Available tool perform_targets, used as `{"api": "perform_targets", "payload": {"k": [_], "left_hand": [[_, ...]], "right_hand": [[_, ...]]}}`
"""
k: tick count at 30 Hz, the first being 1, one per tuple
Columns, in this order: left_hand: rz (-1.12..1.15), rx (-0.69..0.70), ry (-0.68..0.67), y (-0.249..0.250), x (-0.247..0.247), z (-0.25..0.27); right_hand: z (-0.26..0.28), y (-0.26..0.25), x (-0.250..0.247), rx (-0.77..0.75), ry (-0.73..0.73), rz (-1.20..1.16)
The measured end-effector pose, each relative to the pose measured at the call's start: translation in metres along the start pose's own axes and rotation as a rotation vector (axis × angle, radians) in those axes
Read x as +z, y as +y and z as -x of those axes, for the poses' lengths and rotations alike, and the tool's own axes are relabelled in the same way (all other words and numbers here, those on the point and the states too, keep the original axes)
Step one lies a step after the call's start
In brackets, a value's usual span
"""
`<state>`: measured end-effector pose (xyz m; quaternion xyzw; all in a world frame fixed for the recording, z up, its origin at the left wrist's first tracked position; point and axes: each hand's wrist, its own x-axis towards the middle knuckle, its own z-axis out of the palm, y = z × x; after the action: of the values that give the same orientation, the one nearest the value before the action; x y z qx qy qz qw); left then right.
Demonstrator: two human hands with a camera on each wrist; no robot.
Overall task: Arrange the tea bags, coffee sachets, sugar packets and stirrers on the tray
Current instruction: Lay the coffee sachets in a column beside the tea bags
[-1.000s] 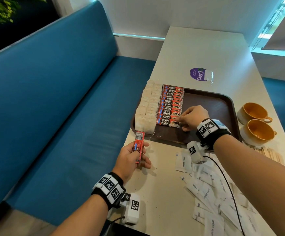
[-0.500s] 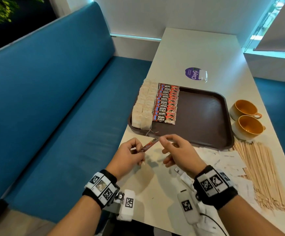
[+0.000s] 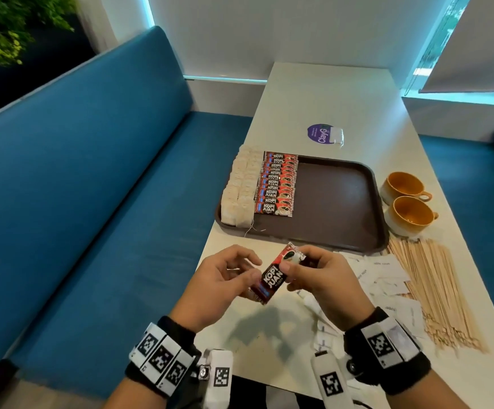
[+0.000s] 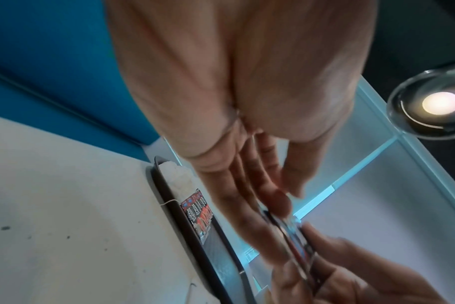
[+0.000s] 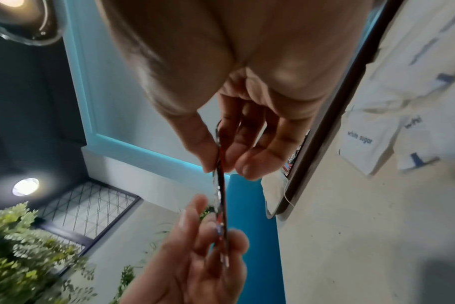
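Red & black foil, that is the coffee sachet both hands hold up over the surface, just in front of the tray. The right hand has its grip pinching the far end, thumb on the printed face & fingers behind. The left hand has its grip pinching the near end; in the right wrist view its thumb & fingers press the thin edge from both sides. The pack is tilted, name side up. On the tray, at its left side, sits a row of tea bags, and right beside it a row of coffee sachets that overlap like roof tiles. The rest of the tray is bare brown. Sugar packets & wood stirrers lie loose on the surface to the right, near two orange cups. The step looks like passing this sachet to one hand, then adding it at the near end of the red row. To do it well, I think: let the left hand go only when the right has a firm pinch, turn the pack so its long side runs the same way as the others, name up, & lay it so it laps the front one a bit. Go soft, bc a bump may slide the row or snag the tea bag string that hangs over the rim.
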<state>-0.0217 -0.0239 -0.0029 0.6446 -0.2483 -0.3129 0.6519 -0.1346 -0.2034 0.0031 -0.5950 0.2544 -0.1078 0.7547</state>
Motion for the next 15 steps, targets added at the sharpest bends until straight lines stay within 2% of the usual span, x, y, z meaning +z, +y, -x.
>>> {"api": "perform_targets", "payload": {"k": [4,7,12,15], "left_hand": [[0.107,-0.084,0.006,0.0,0.003,-0.001],[0.087,-0.112,0.031,-0.006,0.005,-0.003],[-0.028,-0.088,0.212,-0.013,0.002,-0.016],[-0.086,-0.067,0.252,-0.014,-0.005,-0.031]], "right_hand": [[0.001,0.001,-0.003,0.023,0.027,-0.104],[0.002,0.003,-0.004,0.018,0.049,-0.141],[-0.003,0.003,-0.006,0.023,0.102,-0.053],[-0.014,-0.001,-0.009,0.021,0.116,0.022]]}}
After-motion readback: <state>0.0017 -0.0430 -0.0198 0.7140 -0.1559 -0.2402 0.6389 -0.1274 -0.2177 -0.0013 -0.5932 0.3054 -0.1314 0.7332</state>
